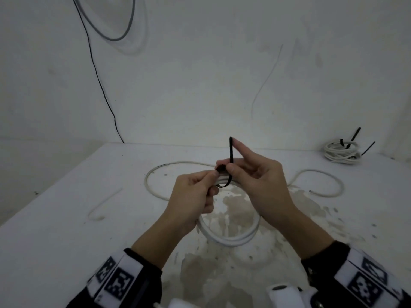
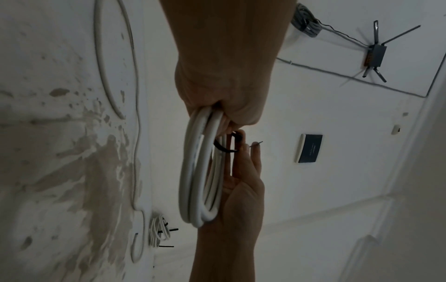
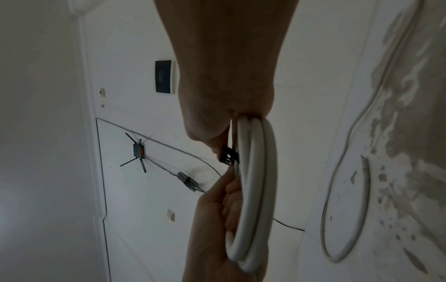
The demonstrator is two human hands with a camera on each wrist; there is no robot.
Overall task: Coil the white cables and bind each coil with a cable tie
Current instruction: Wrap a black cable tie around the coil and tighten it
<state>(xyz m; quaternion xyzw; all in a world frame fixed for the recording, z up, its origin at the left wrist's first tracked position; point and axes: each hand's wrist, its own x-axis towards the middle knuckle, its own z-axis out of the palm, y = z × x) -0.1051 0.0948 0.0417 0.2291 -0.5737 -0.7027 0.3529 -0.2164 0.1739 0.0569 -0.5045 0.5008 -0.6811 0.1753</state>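
Pinching black cable tie (image 1: pixel 230 161) around white coil (image 1: pixel 231 237), left hand (image 1: pixel 191 196) and right hand (image 1: pixel 262 181) both gripping

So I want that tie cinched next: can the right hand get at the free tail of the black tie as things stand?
Probably yes. The tail of the black cable tie stands upright right beside the right hand, whose fingers already touch it; nothing lies between them, and the left hand pinches the tie's head lower down.
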